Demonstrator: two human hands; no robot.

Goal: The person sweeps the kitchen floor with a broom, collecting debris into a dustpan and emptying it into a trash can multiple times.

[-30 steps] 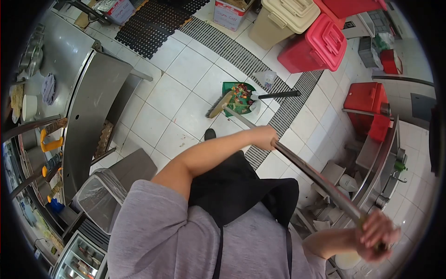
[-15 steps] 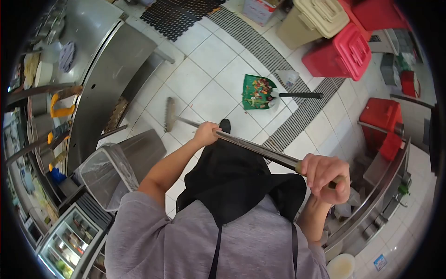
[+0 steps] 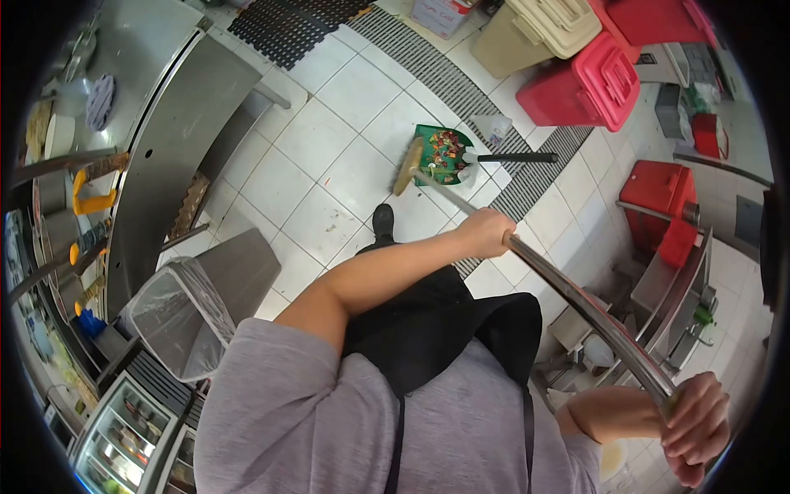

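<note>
I have the left hand [image 3: 490, 232] with its fingers wrapped partway down the broom [image 3: 588, 313], and the right hand [image 3: 696, 428] clamped near its top end. The broom head [image 3: 409, 167] is at the green dustpan [image 3: 423, 130]; whether they touch, I can't tell. I expect the broom light but long, stiff, slippery if wet, so two well-spaced holds suit it.

Near ctr of frame: 1 broom [image 3: 578, 301], 1 green dustpan [image 3: 425, 131], 1 black shoe [image 3: 383, 222]. I count 1 left hand [image 3: 487, 233] ctr, 1 right hand [image 3: 696, 424] lower R. Upper R has 1 beige bin [image 3: 536, 37], min. 1 red bin [image 3: 578, 86]; lower L, 1 grey bin [image 3: 244, 280].
</note>
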